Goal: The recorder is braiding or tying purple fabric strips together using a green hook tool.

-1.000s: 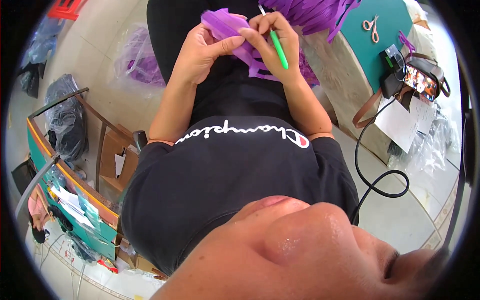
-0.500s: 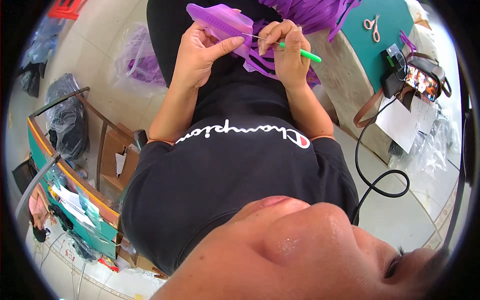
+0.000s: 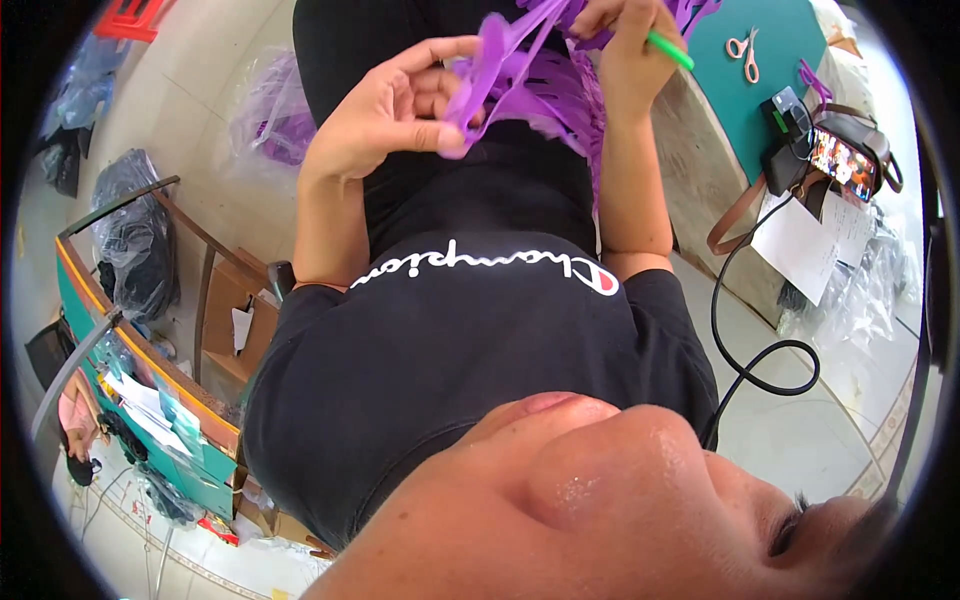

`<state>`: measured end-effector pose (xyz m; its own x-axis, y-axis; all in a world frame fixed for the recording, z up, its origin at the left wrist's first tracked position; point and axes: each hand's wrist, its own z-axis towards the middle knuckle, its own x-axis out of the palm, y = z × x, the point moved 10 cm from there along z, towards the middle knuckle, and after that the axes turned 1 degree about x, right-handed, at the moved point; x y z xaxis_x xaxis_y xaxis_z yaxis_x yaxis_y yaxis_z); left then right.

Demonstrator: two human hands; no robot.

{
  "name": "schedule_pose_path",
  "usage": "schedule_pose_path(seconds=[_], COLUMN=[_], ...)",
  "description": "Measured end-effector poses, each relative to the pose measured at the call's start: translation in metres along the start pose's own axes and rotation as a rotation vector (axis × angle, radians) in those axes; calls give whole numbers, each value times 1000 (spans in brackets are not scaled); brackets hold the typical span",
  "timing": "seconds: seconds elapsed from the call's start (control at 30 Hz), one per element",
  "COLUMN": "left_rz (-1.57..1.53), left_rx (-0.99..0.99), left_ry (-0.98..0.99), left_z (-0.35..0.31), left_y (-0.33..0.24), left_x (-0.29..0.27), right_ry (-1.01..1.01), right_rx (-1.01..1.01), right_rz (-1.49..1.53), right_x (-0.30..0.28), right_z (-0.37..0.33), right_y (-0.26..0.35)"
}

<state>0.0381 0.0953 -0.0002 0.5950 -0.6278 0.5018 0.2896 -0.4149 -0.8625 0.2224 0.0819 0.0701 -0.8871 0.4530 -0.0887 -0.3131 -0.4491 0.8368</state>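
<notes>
My left hand (image 3: 395,115) has its thumb and fingertips closed on the edge of a thin, see-through purple flexible piece (image 3: 492,75). Its index finger reaches out along the piece. At the upper right, my right hand (image 3: 632,50) is curled round a slim tool with a bright green handle (image 3: 670,50); the tool's thin metal end is out of sight here. Purple strands stretch up from the left hand's piece toward the right hand. Slotted purple pieces (image 3: 555,95) hang between my hands over my lap, partly behind the right hand.
A green-topped table (image 3: 735,100) at the right bears scissors (image 3: 745,52), a phone (image 3: 845,165), a bag and papers (image 3: 800,245). A black cable (image 3: 715,320) loops below. Clear bags of purple pieces (image 3: 275,110) lie on the floor left. Another person sits far left.
My right hand has moved up and right with the tool, away from my left hand. The left hand has shifted left and down, and the purple piece has turned and is drawn out between them.
</notes>
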Motion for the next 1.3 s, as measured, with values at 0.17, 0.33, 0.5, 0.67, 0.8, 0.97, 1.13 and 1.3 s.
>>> schedule_pose_path(seconds=[0.17,0.33,0.5,0.67,0.8,0.97,1.13,1.3], left_rz=[0,-12,-130,-78,-20,4,193,144], left_rx=[-237,-166,36,143,178,190,298,293], left_ry=[421,186,-198,-331,-384,-388,-375,-350], left_z=[-21,-11,5,3,1,1,-2,-2], left_y=[19,15,19,13,9,8,-5,-7], left_x=[15,3,-10,-13,-16,-16,-12,-14], right_ry=[-85,95,273,351,323,328,487,534], right_rx=[61,523,-134,-553,-536,-504,-243,167], right_rz=[98,734,120,-144,-179,-231,-370,-105], right_x=[-32,6,30,51,51,52,62,46], right_z=[21,11,-37,-74,-73,-73,-69,-64], right_y=[-41,-30,10,63,61,60,41,9])
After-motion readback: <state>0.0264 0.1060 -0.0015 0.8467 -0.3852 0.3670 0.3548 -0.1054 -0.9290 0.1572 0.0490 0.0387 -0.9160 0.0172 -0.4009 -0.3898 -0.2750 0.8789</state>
